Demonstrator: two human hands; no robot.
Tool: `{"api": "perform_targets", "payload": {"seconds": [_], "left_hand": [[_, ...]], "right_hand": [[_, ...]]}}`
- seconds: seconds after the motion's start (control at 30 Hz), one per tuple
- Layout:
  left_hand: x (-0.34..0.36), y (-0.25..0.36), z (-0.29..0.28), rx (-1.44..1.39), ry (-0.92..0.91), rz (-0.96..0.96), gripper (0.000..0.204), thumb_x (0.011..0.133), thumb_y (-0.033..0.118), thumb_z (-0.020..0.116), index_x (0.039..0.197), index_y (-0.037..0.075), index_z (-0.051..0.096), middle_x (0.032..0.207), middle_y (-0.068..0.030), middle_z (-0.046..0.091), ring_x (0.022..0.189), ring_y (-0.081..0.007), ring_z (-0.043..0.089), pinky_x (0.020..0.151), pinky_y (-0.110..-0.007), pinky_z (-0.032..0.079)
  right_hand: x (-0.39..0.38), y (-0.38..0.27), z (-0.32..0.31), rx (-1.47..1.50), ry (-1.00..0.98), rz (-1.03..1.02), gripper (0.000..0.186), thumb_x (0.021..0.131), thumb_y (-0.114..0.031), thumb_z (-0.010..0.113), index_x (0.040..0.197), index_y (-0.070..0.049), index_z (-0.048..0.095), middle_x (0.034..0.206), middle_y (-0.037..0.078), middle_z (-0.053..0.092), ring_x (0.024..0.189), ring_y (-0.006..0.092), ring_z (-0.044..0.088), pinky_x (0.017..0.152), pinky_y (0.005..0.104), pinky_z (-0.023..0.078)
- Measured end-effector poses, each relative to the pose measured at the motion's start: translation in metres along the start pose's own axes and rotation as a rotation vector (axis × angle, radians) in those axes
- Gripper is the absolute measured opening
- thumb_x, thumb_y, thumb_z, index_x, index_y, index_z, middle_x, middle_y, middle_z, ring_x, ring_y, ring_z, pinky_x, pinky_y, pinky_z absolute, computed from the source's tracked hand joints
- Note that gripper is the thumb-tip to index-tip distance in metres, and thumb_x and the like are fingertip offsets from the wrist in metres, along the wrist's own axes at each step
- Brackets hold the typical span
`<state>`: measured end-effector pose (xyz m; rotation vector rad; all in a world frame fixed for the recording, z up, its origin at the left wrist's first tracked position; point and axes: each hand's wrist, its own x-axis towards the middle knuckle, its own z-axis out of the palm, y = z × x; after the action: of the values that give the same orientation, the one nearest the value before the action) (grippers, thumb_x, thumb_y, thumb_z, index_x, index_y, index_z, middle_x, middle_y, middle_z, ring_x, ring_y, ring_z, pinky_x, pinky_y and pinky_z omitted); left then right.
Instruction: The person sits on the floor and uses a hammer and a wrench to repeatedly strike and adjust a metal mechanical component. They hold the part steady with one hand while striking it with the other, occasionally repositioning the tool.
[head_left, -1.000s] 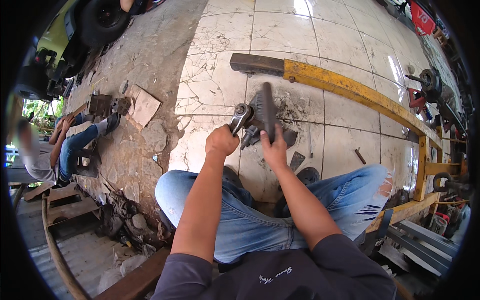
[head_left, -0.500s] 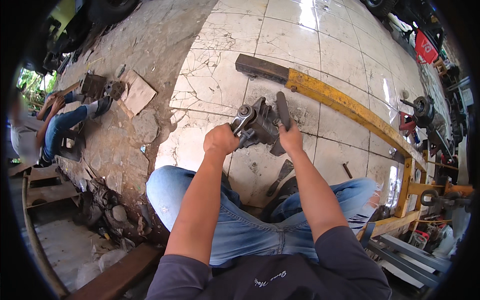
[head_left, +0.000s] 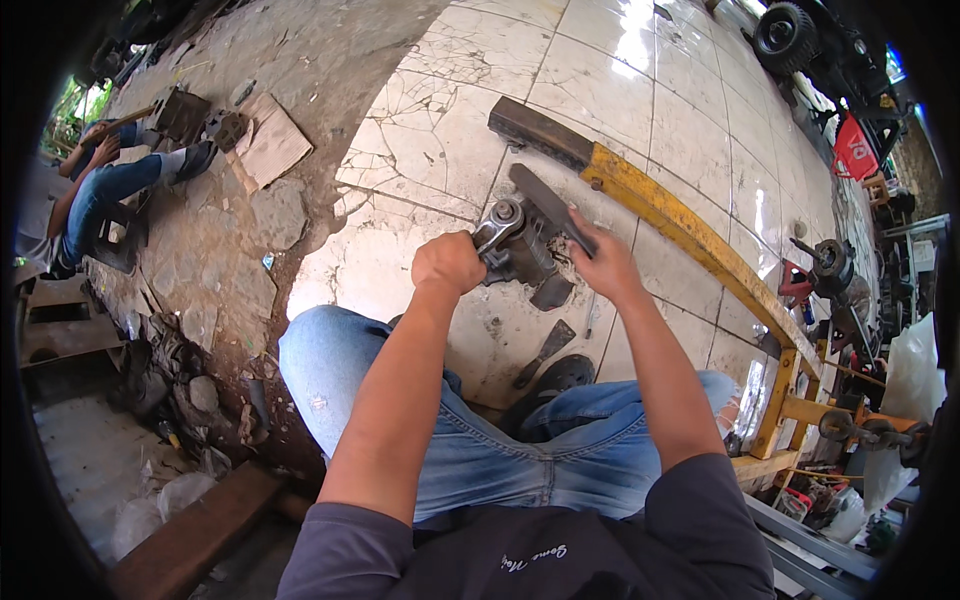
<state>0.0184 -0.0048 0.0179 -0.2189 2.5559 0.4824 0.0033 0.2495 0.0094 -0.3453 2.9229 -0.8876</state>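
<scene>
My left hand (head_left: 447, 264) is closed round the shiny metal arm (head_left: 494, 224) that sticks out of a greasy metal gearbox-like part (head_left: 522, 258) on the tiles. In my right hand (head_left: 607, 262) is a long flat dark tool (head_left: 545, 203), shaped like a wire brush; its underside is hidden. The tool's far end slants up and left above the metal part, and I cannot tell whether they touch. A scraper with a broad blade (head_left: 556, 338) lies on the floor near my shoe (head_left: 565, 375).
Beyond the part, a yellow steel beam with a dark end (head_left: 690, 230) crosses to a yellow frame (head_left: 785, 400) at right. Rough ground lies left, with cardboard (head_left: 272, 140) and a seated person (head_left: 110, 185). A red stand (head_left: 795, 283) and a parked vehicle (head_left: 785, 40) are farther right.
The flat tool has swung from nearly upright to slanting left, over the metal part. My right hand has shifted slightly right and turned. My left hand keeps its grip; the view has shifted a little.
</scene>
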Motion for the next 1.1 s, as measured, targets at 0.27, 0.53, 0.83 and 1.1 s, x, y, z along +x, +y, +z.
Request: {"api": "perform_targets", "payload": {"seconds": [0.27,0.53,0.83,1.1], "left_hand": [[-0.002,0.001,-0.001,-0.031,0.010,-0.003,0.031,0.082,0.026,0.059,0.106,0.009,0.069,0.108,-0.0152,0.070,0.102,-0.0322,0.067,0.090,-0.040,0.052],[0.002,-0.002,0.009,-0.047,0.012,-0.020,0.032,0.082,0.025,0.059,0.107,0.008,0.069,0.107,-0.0160,0.070,0.102,-0.0323,0.067,0.090,-0.041,0.052],[-0.001,-0.002,0.004,-0.018,0.041,-0.010,0.031,0.081,0.026,0.060,0.104,0.007,0.070,0.106,-0.0170,0.070,0.101,-0.0332,0.067,0.089,-0.041,0.053],[0.002,-0.002,0.007,0.049,0.053,0.003,0.035,0.082,0.029,0.058,0.106,0.006,0.068,0.106,-0.0179,0.070,0.101,-0.0342,0.067,0.089,-0.042,0.053]], "right_hand": [[0.010,-0.011,0.015,-0.005,0.016,-0.048,0.053,0.087,-0.029,0.062,0.139,-0.027,0.053,0.090,0.023,0.066,0.086,0.0414,0.066,0.079,0.0449,0.052],[0.019,-0.011,0.010,0.198,0.272,-0.085,0.050,0.091,-0.033,0.058,0.138,-0.018,0.053,0.091,0.023,0.069,0.088,0.0384,0.068,0.078,0.0423,0.053],[0.008,-0.004,0.006,-0.008,0.037,0.061,0.047,0.090,-0.030,0.057,0.136,-0.022,0.055,0.095,0.025,0.068,0.092,0.0408,0.066,0.082,0.0477,0.051],[-0.004,-0.009,0.022,0.149,0.194,0.069,0.050,0.091,-0.030,0.056,0.140,-0.025,0.051,0.110,0.025,0.066,0.102,0.0414,0.063,0.087,0.0467,0.051]]}}
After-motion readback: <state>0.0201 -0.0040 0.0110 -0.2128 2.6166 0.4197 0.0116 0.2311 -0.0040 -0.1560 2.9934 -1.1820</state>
